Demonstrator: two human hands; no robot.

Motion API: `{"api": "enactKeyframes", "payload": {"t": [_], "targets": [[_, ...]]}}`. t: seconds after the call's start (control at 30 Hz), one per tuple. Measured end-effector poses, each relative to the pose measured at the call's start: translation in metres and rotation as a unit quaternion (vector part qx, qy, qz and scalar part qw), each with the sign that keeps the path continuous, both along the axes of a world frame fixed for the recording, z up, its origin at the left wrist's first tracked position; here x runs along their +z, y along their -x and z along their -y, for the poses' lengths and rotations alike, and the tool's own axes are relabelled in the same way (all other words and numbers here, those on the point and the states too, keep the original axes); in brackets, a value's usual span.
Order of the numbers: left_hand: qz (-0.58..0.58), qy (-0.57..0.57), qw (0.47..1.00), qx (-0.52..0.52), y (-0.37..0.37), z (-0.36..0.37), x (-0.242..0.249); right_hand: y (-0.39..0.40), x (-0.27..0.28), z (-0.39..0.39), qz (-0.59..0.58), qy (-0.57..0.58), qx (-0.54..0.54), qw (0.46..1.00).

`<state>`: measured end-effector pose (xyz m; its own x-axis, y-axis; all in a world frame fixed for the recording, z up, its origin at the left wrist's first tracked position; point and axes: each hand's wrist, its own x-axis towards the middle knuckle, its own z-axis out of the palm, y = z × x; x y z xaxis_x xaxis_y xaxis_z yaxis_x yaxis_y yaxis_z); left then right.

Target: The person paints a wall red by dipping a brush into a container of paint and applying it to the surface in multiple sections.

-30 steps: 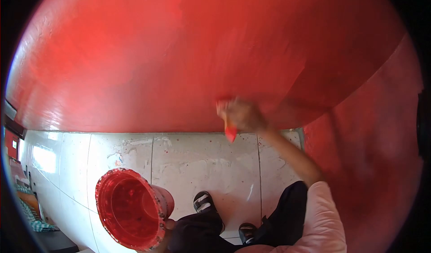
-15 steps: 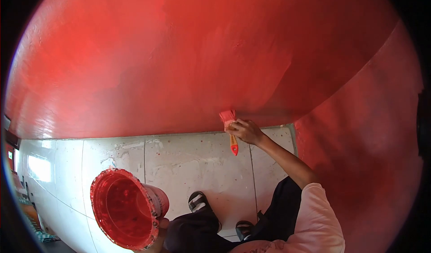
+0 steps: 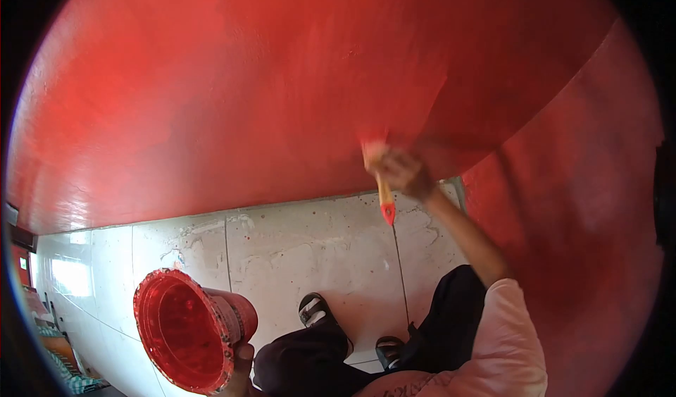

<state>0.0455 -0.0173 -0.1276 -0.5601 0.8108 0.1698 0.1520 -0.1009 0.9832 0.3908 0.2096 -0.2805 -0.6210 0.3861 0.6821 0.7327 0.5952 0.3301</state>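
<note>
My right hand point(image 3: 403, 171) is closed around a paintbrush point(image 3: 384, 189) with a wooden handle and a red tip. Its bristles, smeared by motion, meet the lower part of the red wall point(image 3: 303, 94). At the lower left my left hand point(image 3: 243, 360) grips a paint bucket point(image 3: 236, 316), with the thumb showing at its side and the other fingers hidden. The bucket tilts toward me; its rim is caked with red paint, and red paint coats the inside.
A second red wall point(image 3: 577, 221) meets the first at a corner on the right. The pale tiled floor point(image 3: 282, 249) carries paint spots and smears. My sandalled feet stand close to the wall. Checked cloth point(image 3: 81, 381) and other items lie at the far left.
My right hand and the paintbrush have moved up the wall and slightly right. The bucket in my left hand has shifted a little left and down in view.
</note>
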Motion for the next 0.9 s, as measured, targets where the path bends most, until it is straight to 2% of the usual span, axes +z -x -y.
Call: {"api": "enactKeyframes", "payload": {"t": [0.03,0.07,0.17,0.23,0.33,0.5,0.57,0.67,0.7,0.8,0.83,0.9], "targets": [[0.0,0.0,1.0,-0.003,0.0,0.001,0.0,-0.004,-0.052,0.011,-0.015,0.109,0.004,0.994],[-0.002,-0.001,1.0,-0.004,0.0,0.001,-0.001,0.001,-0.064,0.021,-0.031,0.219,0.008,0.975],[-0.008,-0.006,1.0,-0.007,0.001,0.002,-0.001,-0.014,-0.066,0.013,-0.099,0.188,0.04,0.976],[-0.01,-0.007,1.0,-0.006,0.001,0.001,0.0,-0.022,0.024,-0.008,-0.154,0.125,0.072,0.978],[-0.007,-0.011,1.0,-0.012,0.002,0.002,0.004,-0.048,0.128,-0.021,-0.143,-0.057,0.048,0.987],[-0.008,-0.018,1.0,-0.02,0.0,-0.002,0.006,-0.046,0.163,-0.007,-0.216,-0.077,0.021,0.973],[-0.007,-0.017,1.0,-0.024,0.0,-0.004,0.007,-0.045,0.134,0.001,-0.093,-0.136,-0.007,0.986],[-0.005,-0.018,0.999,-0.026,0.001,-0.007,0.007,-0.05,-0.016,0.023,-0.057,0.054,-0.01,0.997],[-0.006,-0.018,0.999,-0.026,0.002,-0.007,0.008,-0.053,-0.046,0.03,-0.065,0.129,-0.005,0.989],[-0.012,-0.015,0.999,-0.03,0.004,-0.01,0.008,-0.067,-0.058,0.034,-0.098,0.237,0.009,0.967],[-0.013,-0.015,0.999,-0.031,0.003,-0.012,0.009,-0.063,-0.018,0.025,-0.162,0.197,0.06,0.965],[-0.015,-0.013,0.999,-0.035,0.003,-0.014,0.009,-0.072,0.063,0.001,-0.146,0.099,0.042,0.983]]}}
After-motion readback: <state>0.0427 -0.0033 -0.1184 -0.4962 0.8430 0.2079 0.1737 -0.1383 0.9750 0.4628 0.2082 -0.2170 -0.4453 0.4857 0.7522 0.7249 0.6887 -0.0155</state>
